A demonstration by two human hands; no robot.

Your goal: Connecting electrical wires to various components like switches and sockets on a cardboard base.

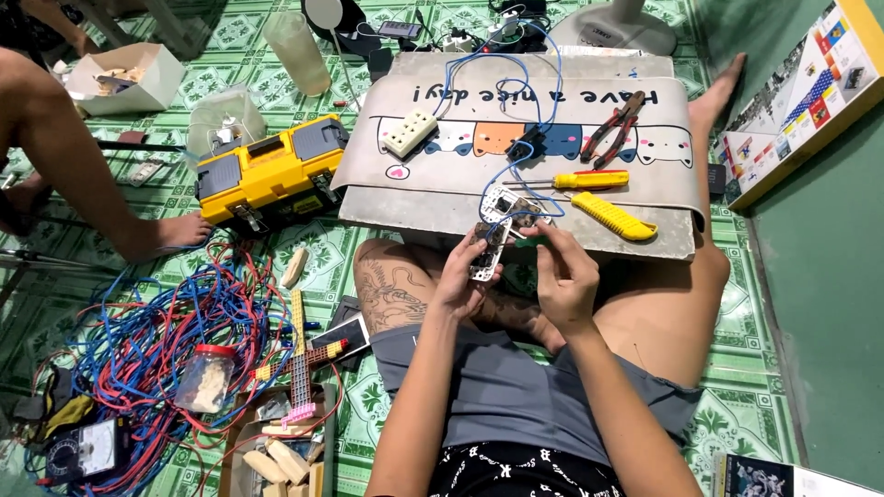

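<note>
My left hand (463, 276) grips a small white electrical socket part (488, 248) above my crossed legs. My right hand (564, 271) pinches a thin green-handled tool (529, 241) against that part. Blue wires (516, 175) run from the part up over a low grey board (516, 207) covered by a mat printed with cats. On the mat lie a white socket block (411, 133), red-handled pliers (612, 129), a yellow screwdriver (575, 180) and a yellow utility knife (612, 216).
A yellow and black toolbox (272, 170) sits left of the board. A tangle of red and blue wires (157, 340), a jar (204, 377) and a multimeter (87, 451) lie at lower left. Another person's leg and foot (110, 198) rest at the left. A fan base (612, 32) stands behind.
</note>
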